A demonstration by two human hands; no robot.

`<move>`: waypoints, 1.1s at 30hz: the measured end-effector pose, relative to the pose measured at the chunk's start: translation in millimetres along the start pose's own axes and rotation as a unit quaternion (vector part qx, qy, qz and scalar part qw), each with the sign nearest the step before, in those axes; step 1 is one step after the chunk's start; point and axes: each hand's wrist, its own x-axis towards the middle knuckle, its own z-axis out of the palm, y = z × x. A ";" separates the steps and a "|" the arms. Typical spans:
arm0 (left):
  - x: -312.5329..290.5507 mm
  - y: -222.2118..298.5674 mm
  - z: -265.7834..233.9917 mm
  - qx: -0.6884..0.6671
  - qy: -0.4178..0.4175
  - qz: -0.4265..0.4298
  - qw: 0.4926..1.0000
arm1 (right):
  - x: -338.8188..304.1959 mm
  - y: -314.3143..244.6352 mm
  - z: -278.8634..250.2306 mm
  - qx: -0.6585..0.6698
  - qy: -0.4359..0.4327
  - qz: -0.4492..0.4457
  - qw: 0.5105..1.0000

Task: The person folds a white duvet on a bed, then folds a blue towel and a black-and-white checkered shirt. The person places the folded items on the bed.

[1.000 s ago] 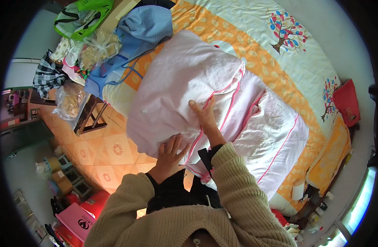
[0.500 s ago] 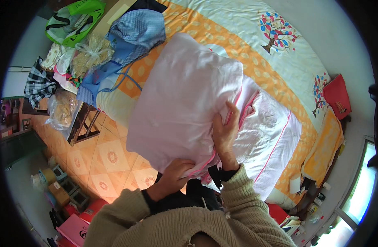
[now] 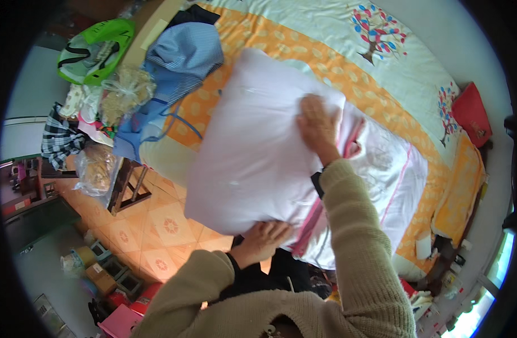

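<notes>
A pale pink quilt [image 3: 253, 141] with darker pink piping lies folded over on the bed, its thick flap on the left and a flatter part on the right. My right hand [image 3: 317, 125] rests flat on top of the flap close to its folded right edge, fingers stretched out. At the near edge of the quilt, my left hand [image 3: 263, 242] presses on the fabric with its fingers extended. Neither hand pinches the cloth. The layers beneath the flap are mostly hidden.
The bed wears an orange and white patterned bedspread [image 3: 269, 31]. Blue checked cloth [image 3: 182, 56], a bag of dry noodle-like strands [image 3: 126, 93] and a green bag [image 3: 95, 53] sit at the upper left. A red pouch [image 3: 471, 115] and yellow cloth [image 3: 458, 188] lie right.
My right hand has gone from the piped edge up and farther onto the flap, and opened flat. My left hand has slid right along the near edge and now lies on the quilt.
</notes>
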 end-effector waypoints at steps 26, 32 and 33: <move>-67.2 -212.8 -67.8 -0.496 0.062 -0.487 0.716 | -359.4 186.0 -68.4 -0.083 0.008 0.683 0.725; -51.7 -220.1 -80.5 -0.547 -0.023 -0.498 0.672 | -448.1 195.0 -78.3 -0.026 -0.102 0.695 0.712; -50.0 -220.6 -81.0 -0.539 -0.026 -0.501 0.676 | -445.1 197.2 -81.9 -0.010 -0.098 0.693 0.714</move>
